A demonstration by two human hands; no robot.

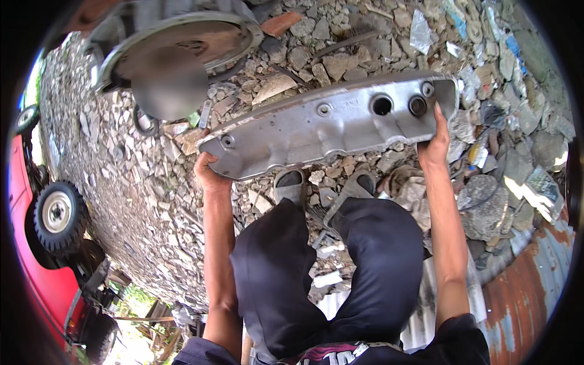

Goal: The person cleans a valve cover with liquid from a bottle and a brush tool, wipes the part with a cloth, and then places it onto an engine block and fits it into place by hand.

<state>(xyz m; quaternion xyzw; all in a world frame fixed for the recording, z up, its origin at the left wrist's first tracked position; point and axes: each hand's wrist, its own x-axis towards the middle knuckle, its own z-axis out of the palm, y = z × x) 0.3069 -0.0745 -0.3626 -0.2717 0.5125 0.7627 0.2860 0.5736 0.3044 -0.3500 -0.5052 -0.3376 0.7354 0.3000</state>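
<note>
Both hands are on it now, one to each end: the left hand (pixel 213 174) clamps the left tip of the long grey metal cover (pixel 292 131), and the right hand (pixel 434 146) has the right end, its thumb along the face. The fingers behind are hidden, so I can't tell how deep that grip goes. And the cover hangs in front of the knees (pixel 383 237), over the rubble (pixel 146 201), its right end set farther out than the left. A wide, two-ended hold looks the sound choice for a piece this long; level pressure from both sides should stop it twisting. Watch that right thumb, just beside the two round holes, the black one (pixel 382 104) and its neighbour (pixel 417 106): better on solid metal than over a rim. The near edge runs wavy, maybe sharp, so palms flat there would be wise. Below, the sandals (pixel 291 185) stand right under it, a good reason for firm wrists. Far left sits a round metal housing (pixel 246 45); swinging wide that way risks a knock.
</note>
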